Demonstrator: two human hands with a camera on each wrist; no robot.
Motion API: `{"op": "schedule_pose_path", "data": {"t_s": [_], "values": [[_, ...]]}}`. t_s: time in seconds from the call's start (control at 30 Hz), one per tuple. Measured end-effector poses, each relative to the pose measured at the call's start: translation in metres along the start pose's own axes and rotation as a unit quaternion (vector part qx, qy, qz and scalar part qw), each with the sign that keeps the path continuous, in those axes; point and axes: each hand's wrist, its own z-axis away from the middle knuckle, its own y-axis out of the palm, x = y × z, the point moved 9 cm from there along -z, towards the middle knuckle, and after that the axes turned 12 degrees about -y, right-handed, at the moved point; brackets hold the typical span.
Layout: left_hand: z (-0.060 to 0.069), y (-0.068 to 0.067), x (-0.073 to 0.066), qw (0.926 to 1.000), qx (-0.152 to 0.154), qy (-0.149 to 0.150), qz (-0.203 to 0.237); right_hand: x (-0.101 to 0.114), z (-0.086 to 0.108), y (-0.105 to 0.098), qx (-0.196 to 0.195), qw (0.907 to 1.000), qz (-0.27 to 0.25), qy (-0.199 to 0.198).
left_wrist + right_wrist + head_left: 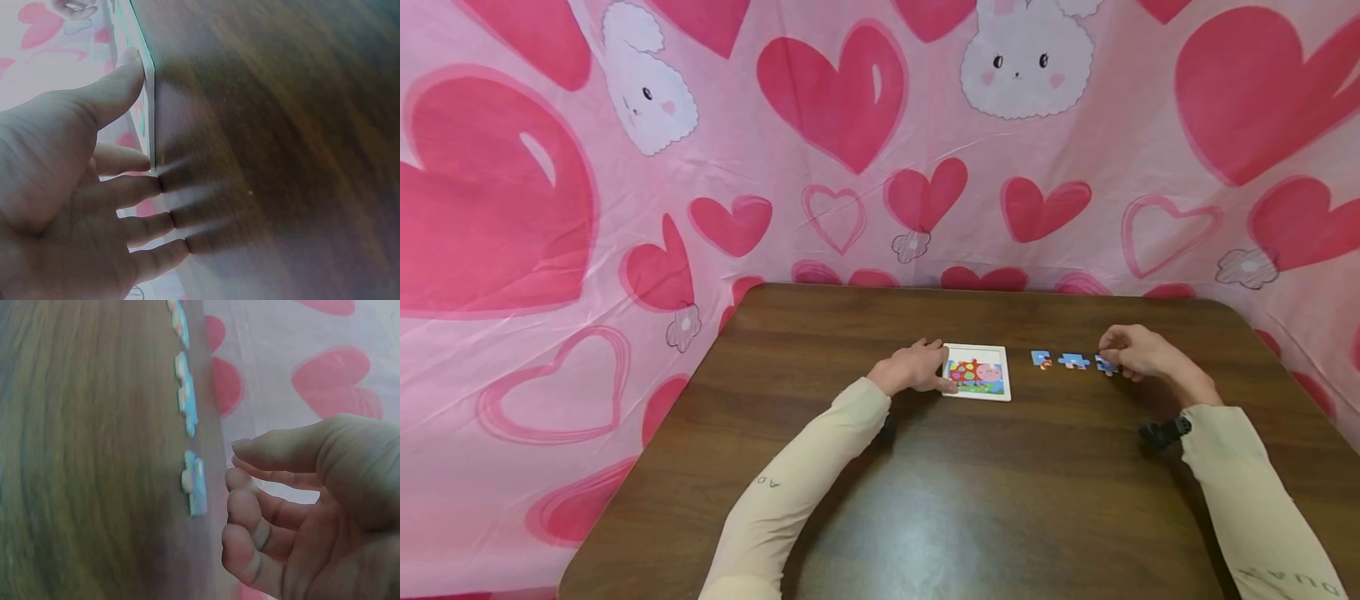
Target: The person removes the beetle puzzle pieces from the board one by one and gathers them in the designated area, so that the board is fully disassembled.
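A white-rimmed puzzle tray (1007,375) lies flat on the table, with a partly filled cartoon picture (976,375) inside and a pale gap along its top. My left hand (916,367) rests at its left side. In the left wrist view the thumb touches the tray's edge (150,94) and the other fingers reach down to the tabletop. To the right, three blue jigsaw pieces lie in a row: a left one (1041,359), a middle one (1073,361) and a right one (196,487). My right hand (1138,352) hovers by the right piece, fingers loosely bent, holding nothing.
The brown wooden table (970,483) has rounded corners. Behind it and along its left hangs a pink cloth (880,200) with hearts and rabbits. A black strap device (1165,432) sits at the right wrist.
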Motion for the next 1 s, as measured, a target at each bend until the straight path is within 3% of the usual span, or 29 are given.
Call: {"op": "schedule_pose_path", "data": {"t_s": [0.23, 0.6, 1.0], "values": [[0.0, 0.0, 0.0, 1.0, -0.001, 0.003, 0.005, 0.018, -0.004, 0.0, -0.011, 0.9998, 0.012, -0.015], [0.002, -0.003, -0.001, 0.9998, -0.005, 0.009, 0.016, 0.041, -0.013, 0.011, -0.023, 0.9993, -0.011, -0.028], [0.001, -0.001, -0.001, 0.9999, -0.004, 0.005, 0.014, 0.075, -0.022, 0.024, -0.021, 0.9955, -0.046, -0.081]]}}
